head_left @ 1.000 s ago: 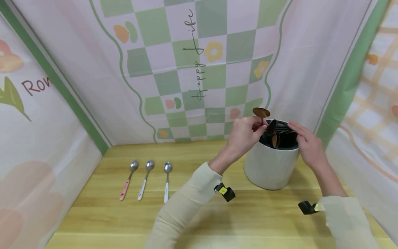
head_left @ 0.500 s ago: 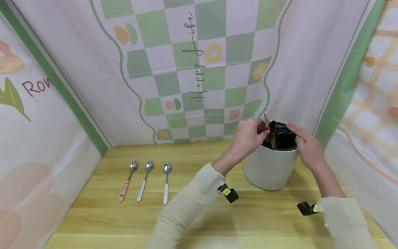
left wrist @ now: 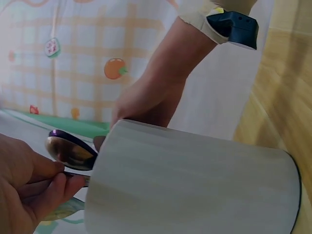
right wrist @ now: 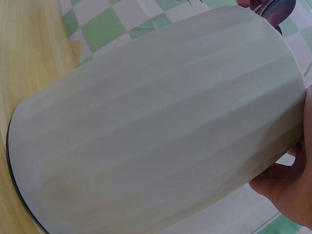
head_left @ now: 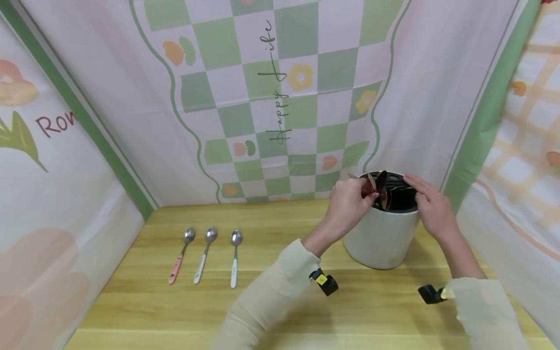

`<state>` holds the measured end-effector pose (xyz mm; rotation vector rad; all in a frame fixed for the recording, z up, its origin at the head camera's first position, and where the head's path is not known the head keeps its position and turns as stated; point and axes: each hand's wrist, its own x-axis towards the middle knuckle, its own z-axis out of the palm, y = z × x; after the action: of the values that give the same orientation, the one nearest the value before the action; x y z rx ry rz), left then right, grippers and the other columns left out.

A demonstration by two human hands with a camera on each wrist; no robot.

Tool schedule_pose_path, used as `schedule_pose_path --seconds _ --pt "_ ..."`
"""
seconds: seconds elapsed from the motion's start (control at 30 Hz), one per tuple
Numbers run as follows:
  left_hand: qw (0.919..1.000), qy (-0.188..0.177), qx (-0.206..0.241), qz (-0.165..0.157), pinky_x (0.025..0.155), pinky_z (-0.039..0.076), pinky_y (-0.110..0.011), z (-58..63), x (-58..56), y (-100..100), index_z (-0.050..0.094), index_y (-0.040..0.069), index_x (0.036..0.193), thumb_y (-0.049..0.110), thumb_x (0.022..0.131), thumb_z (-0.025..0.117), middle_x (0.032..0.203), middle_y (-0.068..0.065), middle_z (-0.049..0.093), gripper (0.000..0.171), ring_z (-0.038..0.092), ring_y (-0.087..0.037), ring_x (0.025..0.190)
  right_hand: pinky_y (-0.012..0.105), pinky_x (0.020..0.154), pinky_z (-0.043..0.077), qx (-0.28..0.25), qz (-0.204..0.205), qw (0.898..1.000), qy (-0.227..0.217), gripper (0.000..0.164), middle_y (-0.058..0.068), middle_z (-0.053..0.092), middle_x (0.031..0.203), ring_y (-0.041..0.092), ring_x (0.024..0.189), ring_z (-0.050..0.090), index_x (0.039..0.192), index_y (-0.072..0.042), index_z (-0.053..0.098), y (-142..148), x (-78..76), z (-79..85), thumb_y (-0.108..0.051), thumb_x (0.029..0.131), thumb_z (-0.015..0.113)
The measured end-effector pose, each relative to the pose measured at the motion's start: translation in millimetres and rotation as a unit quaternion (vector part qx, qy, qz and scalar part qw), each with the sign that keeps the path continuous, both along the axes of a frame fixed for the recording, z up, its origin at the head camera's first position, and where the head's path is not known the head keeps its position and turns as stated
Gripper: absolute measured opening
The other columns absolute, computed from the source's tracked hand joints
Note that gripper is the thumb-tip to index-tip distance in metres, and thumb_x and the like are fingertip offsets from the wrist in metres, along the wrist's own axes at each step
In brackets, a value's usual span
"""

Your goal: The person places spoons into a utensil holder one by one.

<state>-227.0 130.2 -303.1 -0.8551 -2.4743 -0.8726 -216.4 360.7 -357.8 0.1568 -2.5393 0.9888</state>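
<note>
A white round utensil holder (head_left: 378, 243) with a black slotted top stands upright at the right of the table. At its left rim my left hand (head_left: 347, 204) pinches a spoon (left wrist: 80, 179) by its thin metal neck, its lower part hidden inside the holder. Close beside the fingers, a dark shiny spoon (left wrist: 73, 152) sticks up from the holder, and a second spoon bowl (left wrist: 67, 209) shows below the fingertips in the left wrist view. My right hand (head_left: 437, 209) grips the holder's right side, fingers over the rim.
Three steel spoons lie in a row on the wooden table (head_left: 144, 306) at the left: one pink-handled spoon (head_left: 177, 262) and two white-handled spoons, a middle one (head_left: 202, 260) and a right one (head_left: 234, 262). A patterned cloth (head_left: 297, 116) hangs behind.
My left hand has lowered the spoon, whose bowl stood above the rim, down into the holder and turned it. The right hand stays on the rim, and the three table spoons lie as before.
</note>
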Motion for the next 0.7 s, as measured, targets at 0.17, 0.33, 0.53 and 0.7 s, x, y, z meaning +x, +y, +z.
schedule_pose_path --seconds 0.17,0.33,0.53,0.7 --pt "0.9995 0.025 0.009 0.014 0.062 0.042 -0.003 -11.6 1.2 0.1 0.076 0.019 0.090 0.025 0.092 0.073 0.085 0.011 0.077 0.007 0.068 0.003 0.076 0.060 0.102 0.032 0.011 -0.003 1.000 0.004 0.050 0.018 0.036 0.158 0.047 0.146 0.029 0.148 -0.004 0.045 -1.3 -0.3 -0.7 -0.015 0.104 0.022" --pt "0.9979 0.048 -0.004 0.042 0.061 0.041 -0.004 -19.8 2.2 2.8 0.077 0.021 0.087 0.028 0.091 0.074 0.082 0.014 0.076 0.008 0.068 0.002 0.075 0.055 0.102 0.032 0.012 -0.011 1.000 0.009 0.051 0.015 0.037 0.158 0.044 0.146 0.030 0.148 -0.006 0.045 -1.7 0.7 -0.7 -0.016 0.104 0.022" --pt "0.9947 0.068 -0.006 0.077 0.059 0.044 -0.007 -26.3 4.9 6.0 0.075 0.024 0.083 0.031 0.090 0.075 0.079 0.017 0.075 0.009 0.068 0.001 0.071 0.046 0.099 0.032 0.012 -0.014 1.000 0.008 0.051 0.013 0.037 0.159 0.040 0.147 0.030 0.149 -0.010 0.045 -1.2 2.7 -1.7 -0.019 0.105 0.022" --pt "0.9934 0.066 0.004 0.094 0.057 0.043 -0.008 -30.0 5.3 7.9 0.075 0.025 0.082 0.032 0.088 0.076 0.079 0.018 0.074 0.009 0.067 0.002 0.069 0.050 0.099 0.031 0.011 -0.012 1.000 0.008 0.051 0.014 0.037 0.159 0.041 0.148 0.029 0.150 -0.009 0.044 -1.3 2.9 -1.4 -0.019 0.105 0.022"
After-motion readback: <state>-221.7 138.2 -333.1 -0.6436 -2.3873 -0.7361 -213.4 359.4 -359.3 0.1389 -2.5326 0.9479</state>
